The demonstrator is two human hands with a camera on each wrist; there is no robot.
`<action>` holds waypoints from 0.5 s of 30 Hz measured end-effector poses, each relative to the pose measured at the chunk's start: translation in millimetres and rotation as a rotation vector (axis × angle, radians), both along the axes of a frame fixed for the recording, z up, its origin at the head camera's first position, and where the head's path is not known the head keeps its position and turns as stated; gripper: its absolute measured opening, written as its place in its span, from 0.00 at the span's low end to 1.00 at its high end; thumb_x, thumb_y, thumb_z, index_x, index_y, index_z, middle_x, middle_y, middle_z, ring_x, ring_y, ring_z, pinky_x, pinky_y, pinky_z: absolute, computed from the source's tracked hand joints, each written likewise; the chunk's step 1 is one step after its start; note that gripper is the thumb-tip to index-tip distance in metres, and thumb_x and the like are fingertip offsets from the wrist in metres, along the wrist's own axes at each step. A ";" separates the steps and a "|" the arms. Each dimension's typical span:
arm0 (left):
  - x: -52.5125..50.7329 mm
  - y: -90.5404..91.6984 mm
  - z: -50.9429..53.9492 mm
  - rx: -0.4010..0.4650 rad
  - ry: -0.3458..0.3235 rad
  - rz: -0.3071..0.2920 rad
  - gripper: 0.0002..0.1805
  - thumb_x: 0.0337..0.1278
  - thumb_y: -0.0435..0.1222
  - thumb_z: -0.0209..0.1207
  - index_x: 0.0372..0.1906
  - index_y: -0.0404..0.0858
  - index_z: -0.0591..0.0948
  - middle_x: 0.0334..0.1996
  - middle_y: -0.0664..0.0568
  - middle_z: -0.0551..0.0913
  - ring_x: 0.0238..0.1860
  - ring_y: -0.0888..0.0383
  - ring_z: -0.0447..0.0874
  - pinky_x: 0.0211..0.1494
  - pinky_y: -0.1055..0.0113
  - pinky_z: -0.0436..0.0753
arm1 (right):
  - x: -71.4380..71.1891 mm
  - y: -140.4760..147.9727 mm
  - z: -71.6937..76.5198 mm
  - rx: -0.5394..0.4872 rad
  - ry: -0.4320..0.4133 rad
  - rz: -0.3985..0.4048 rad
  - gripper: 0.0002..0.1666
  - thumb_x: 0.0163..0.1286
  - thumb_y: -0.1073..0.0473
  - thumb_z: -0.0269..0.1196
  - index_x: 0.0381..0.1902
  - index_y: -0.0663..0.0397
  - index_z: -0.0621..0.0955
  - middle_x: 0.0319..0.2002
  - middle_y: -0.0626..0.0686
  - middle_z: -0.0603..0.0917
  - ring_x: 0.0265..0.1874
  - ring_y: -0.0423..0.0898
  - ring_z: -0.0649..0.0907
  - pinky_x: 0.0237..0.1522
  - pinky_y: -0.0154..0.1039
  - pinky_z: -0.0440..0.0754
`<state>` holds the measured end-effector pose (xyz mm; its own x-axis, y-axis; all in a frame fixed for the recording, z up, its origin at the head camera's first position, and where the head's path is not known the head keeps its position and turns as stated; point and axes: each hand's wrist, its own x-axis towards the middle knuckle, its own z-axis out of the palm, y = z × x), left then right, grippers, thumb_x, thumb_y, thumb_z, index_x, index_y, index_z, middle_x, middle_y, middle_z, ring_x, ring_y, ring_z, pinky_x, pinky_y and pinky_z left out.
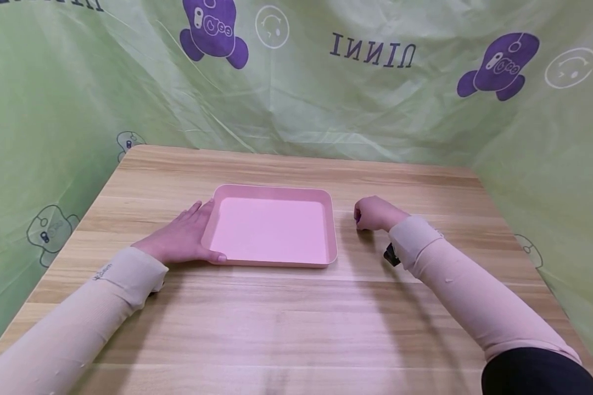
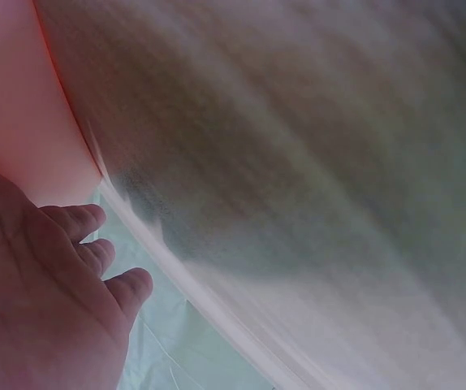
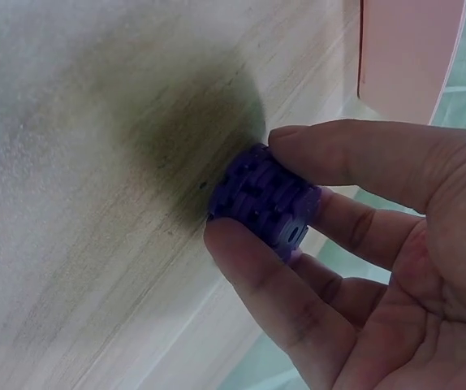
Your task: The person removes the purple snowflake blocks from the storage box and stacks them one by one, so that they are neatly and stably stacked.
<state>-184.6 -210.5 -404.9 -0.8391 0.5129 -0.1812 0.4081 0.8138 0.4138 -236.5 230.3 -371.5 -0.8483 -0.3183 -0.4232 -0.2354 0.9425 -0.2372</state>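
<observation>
A shallow pink tray [image 1: 272, 227] with raised walls lies on the wooden table. My left hand [image 1: 185, 236] is spread against the tray's left side, with the thumb along its front left corner. In the left wrist view, the palm and fingers of that hand [image 2: 46, 276] stand beside the pink wall. To the right of the tray, my right hand [image 1: 378, 213] is just above the table. Between thumb and fingers it pinches a small purple ridged cylinder [image 3: 261, 199], toothed round its side. The head view shows only a sliver of this piece; the hand covers the rest.
The wooden tabletop [image 1: 277, 329] runs on all sides of the tray. Behind and beside it hangs a green curtain [image 1: 296, 109] printed with purple figures and smiley faces. A small black device [image 1: 391, 255] sits under the right cuff.
</observation>
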 end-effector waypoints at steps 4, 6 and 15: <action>-0.8 -0.3 -0.3 0.007 0.001 -0.001 0.77 0.45 0.70 0.69 0.81 0.27 0.40 0.82 0.32 0.42 0.79 0.27 0.36 0.79 0.34 0.45 | -0.7 -0.3 -1.9 -0.008 -0.002 -0.014 0.02 0.61 0.68 0.64 0.33 0.61 0.81 0.29 0.53 0.81 0.32 0.49 0.78 0.37 0.42 0.79; -0.7 -0.6 -1.2 0.006 0.001 0.000 0.77 0.45 0.70 0.69 0.81 0.27 0.40 0.82 0.32 0.42 0.79 0.27 0.37 0.79 0.34 0.45 | -1.2 0.4 -4.5 -0.013 -0.001 -0.022 0.05 0.61 0.65 0.66 0.34 0.61 0.80 0.29 0.52 0.80 0.32 0.49 0.78 0.38 0.43 0.78; 6.1 1.3 -13.7 0.035 0.013 0.028 0.79 0.39 0.71 0.72 0.81 0.26 0.44 0.81 0.32 0.48 0.78 0.26 0.41 0.78 0.33 0.49 | 6.2 14.4 -10.7 -0.068 0.026 -0.086 0.32 0.71 0.46 0.64 0.56 0.70 0.78 0.45 0.64 0.85 0.46 0.58 0.83 0.56 0.55 0.80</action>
<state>-178.5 -209.2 -418.6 -0.8554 0.4951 -0.1523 0.3909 0.8100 0.4372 -230.2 244.7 -382.2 -0.8841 -0.2709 -0.3808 -0.1607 0.9414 -0.2967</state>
